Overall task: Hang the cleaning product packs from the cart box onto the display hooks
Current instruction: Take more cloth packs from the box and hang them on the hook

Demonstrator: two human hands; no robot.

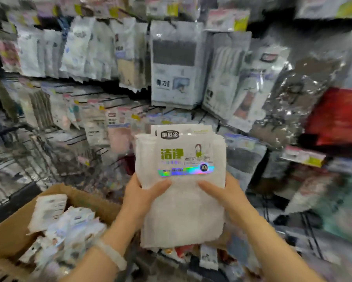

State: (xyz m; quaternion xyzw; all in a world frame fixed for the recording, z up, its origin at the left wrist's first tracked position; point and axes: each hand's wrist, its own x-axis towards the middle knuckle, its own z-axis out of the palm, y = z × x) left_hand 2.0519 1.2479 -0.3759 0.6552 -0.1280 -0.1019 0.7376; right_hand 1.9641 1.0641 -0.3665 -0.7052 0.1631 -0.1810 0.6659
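Both hands holding a stack of white cleaning packs, centre of frame

Head view: left hand grips the left edge of the stack of packs, thumb curled over the front face just under the holographic strip; right hand grips the right edge the same way, thumb on the front. Stack held upright, header cards at top, green print on the front pack. Cardboard box at lower left, more packs lying loose inside it. Wire cart at mid left. Hanging display packs fill the upper frame; hooks too blurred to make out. Red pack at right edge. Light wristband on left wrist
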